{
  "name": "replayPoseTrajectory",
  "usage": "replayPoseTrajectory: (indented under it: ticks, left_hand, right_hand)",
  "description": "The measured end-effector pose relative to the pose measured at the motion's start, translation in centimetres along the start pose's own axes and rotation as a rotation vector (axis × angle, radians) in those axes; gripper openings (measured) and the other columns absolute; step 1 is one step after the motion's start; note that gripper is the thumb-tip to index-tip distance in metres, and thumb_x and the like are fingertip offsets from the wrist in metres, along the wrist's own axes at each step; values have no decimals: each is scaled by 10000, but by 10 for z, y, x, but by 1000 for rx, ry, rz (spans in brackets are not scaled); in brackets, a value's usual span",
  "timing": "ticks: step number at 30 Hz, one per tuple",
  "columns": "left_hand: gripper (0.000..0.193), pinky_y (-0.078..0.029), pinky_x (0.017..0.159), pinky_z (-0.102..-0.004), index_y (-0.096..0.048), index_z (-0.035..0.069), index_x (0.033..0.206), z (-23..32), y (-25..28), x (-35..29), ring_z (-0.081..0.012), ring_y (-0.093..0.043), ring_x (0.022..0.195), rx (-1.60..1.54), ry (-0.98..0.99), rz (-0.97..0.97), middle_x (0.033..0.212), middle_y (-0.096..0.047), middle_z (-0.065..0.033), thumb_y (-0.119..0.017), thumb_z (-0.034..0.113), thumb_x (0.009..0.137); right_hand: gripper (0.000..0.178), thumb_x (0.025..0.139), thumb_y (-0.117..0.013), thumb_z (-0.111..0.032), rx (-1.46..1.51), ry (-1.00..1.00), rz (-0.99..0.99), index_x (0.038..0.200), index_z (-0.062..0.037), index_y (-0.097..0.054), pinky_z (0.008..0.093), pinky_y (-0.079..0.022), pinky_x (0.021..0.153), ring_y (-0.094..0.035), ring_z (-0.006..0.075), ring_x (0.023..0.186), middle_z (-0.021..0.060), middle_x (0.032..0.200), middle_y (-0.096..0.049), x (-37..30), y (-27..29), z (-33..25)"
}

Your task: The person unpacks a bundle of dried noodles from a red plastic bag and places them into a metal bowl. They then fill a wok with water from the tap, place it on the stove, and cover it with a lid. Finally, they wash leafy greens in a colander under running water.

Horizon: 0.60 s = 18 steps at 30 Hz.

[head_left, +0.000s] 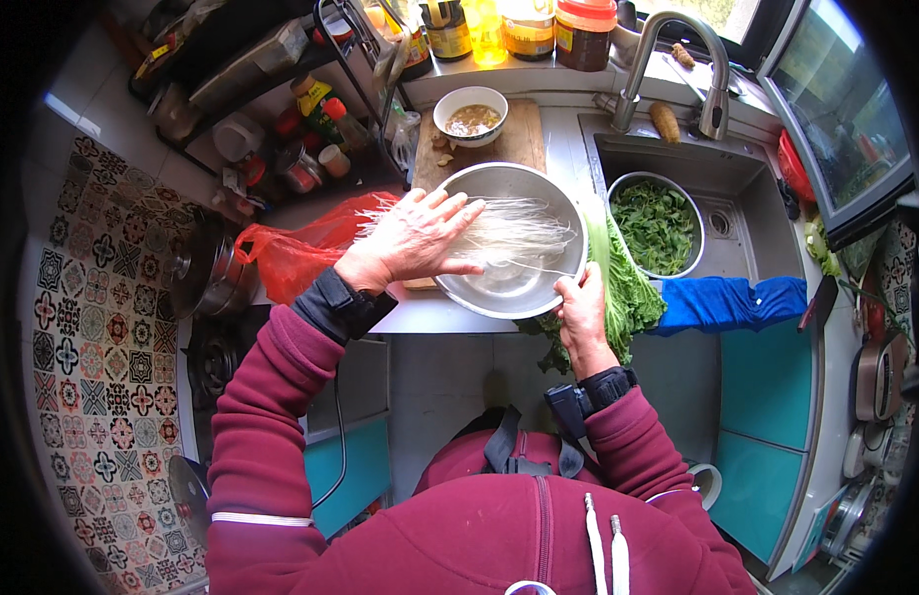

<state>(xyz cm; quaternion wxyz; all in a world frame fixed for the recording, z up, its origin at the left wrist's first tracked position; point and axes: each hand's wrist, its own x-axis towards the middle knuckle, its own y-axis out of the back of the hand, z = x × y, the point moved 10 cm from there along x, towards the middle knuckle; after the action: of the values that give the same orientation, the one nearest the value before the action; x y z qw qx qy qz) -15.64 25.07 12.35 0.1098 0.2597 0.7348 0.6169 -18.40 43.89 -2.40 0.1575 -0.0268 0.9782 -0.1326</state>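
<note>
A steel basin (pixel 509 290) stands on the counter, partly over a wooden cutting board (pixel 524 124). Dry, pale glass noodles (pixel 524 230) lie across it, their left ends reaching over a red plastic bag (pixel 296 253). My left hand (pixel 415 236) rests flat on top of the noodles, its fingers stretched out. At the basin's right rim my right hand (pixel 581 312) is closed, thumb and fingers pinching the edge. One thin noodle strand runs to those fingertips. Leafy green lettuce (pixel 628 297) lies beside the basin, under and behind my right hand.
A white bowl of brownish sauce (pixel 472 114) sits on the board. In the sink (pixel 767 198) is a pot of chopped greens (pixel 658 228), below the faucet (pixel 722 89). A blue cloth (pixel 732 302) hangs at the sink's front. Jars (pixel 583 35) line the windowsill; a rack (pixel 325 109) stands left.
</note>
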Motion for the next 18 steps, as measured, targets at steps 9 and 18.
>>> replayPoseTrajectory:
  ticks: [9,18]
  left_hand:
    - [394,-424,939,-400,-574,48,1221,-1,-1,-2,-297,-549,1121,-106,59,25,1200,-588,-187,-463,317,955]
    - [373,-496,898,-391,-575,50,1196,-12,2,-2,-324,-610,1057,-454,125,71,1152,-612,-202,-553,61,823]
  right_hand:
    - [191,768,-572,14,-32,4,12,878,-68,-440,188,-348,382,-397,60,430,13,712,-493,-4,-1,-3]
    - [202,748,-561,6,-31,11,-9,864,-69,-413,219,-376,366,-431,86,437,30,722,-483,-6,-3,-3]
